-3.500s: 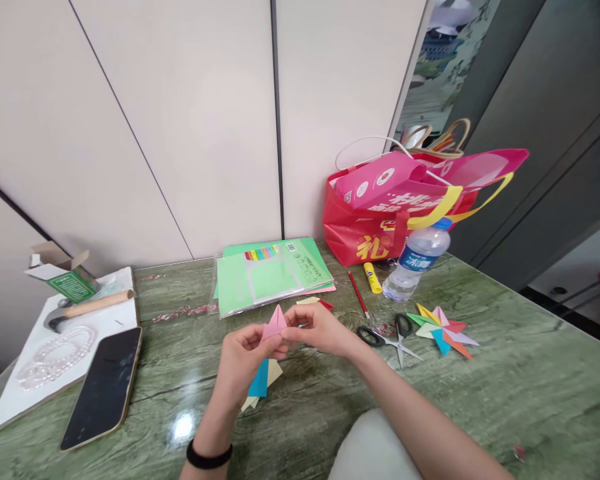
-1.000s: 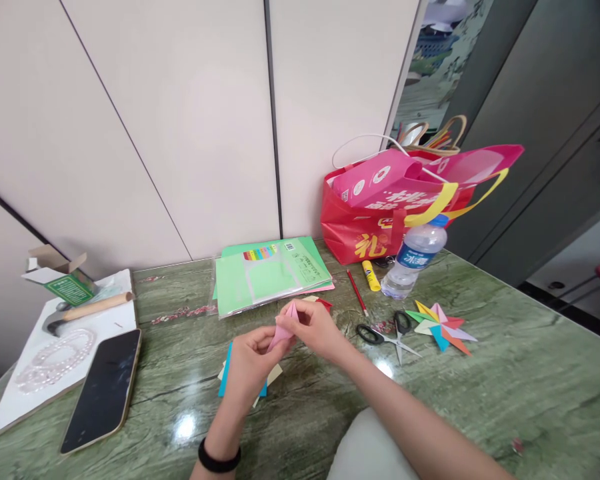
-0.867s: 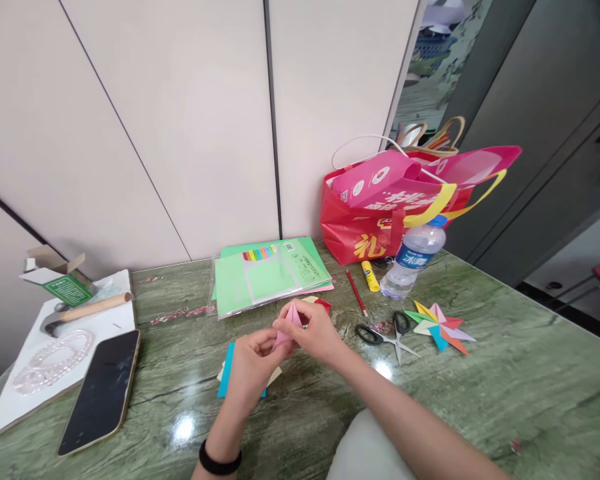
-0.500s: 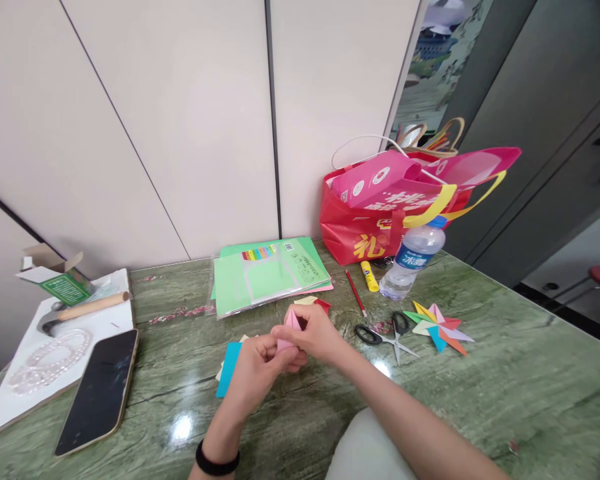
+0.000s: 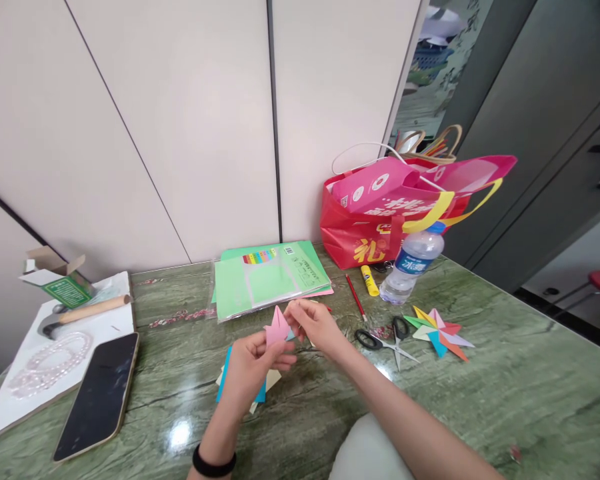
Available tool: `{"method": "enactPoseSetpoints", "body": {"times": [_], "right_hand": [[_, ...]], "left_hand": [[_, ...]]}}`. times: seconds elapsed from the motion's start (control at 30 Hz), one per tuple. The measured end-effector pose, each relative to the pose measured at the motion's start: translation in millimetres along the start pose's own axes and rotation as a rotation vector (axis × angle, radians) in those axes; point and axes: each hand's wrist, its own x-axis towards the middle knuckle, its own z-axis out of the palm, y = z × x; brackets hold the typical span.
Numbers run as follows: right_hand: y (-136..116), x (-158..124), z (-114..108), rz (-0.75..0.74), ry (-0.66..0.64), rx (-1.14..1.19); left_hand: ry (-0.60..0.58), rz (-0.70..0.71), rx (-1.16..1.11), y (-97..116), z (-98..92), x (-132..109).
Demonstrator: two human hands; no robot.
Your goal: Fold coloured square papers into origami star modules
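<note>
My left hand [image 5: 254,357] grips a pink folded paper [image 5: 277,328], thumb in front and the other fingers behind and below it. A pointed flap of the paper stands up above the thumb. On its right side a small pale blue bit [image 5: 291,335] shows. There the fingers of my right hand [image 5: 316,325] are pinched together at the paper's edge, their tips partly hidden. Under my left hand lie blue paper [image 5: 261,393] and cream paper pieces [image 5: 273,379]. A scrap of red paper shows just behind my right hand.
To the right are black-handled scissors [image 5: 393,341], a many-coloured paper star [image 5: 439,331], a red pencil [image 5: 355,297], a yellow glue stick [image 5: 369,281] and a water bottle [image 5: 413,265]. Behind stand a red bag [image 5: 350,233] and green paper packs [image 5: 270,280]. A phone [image 5: 97,397] and hammer [image 5: 93,309] lie left.
The pink paper has turned and opened out, showing a wider face and a pale blue bit. My right hand has shifted to its right side; more blue and cream paper shows below.
</note>
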Motion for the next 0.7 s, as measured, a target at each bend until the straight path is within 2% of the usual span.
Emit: {"method": "enactPoseSetpoints", "body": {"times": [0.07, 0.13, 0.3, 0.4, 0.5, 0.7], "right_hand": [[1, 1, -1, -0.011, 0.004, 0.016], [1, 0, 0, -0.040, -0.046, 0.015], [-5, -7, 6, -0.111, -0.116, -0.107], [-6, -9, 6, -0.149, -0.091, -0.170], [-5, -9, 4, -0.188, -0.078, -0.199], [-6, -7, -2, -0.253, -0.154, -0.238]], "left_hand": [[0.068, 0.041, 0.031, -4, -2.0, 4], [0.119, 0.105, 0.098, -9, -4.6, 7], [0.198, 0.236, 0.381, -17, -8.1, 11], [0.077, 0.197, 0.273, -13, -5.9, 9], [-0.065, 0.089, 0.123, -6, -5.2, 7], [-0.081, 0.050, -0.054, -3, -13.2, 6]]}}
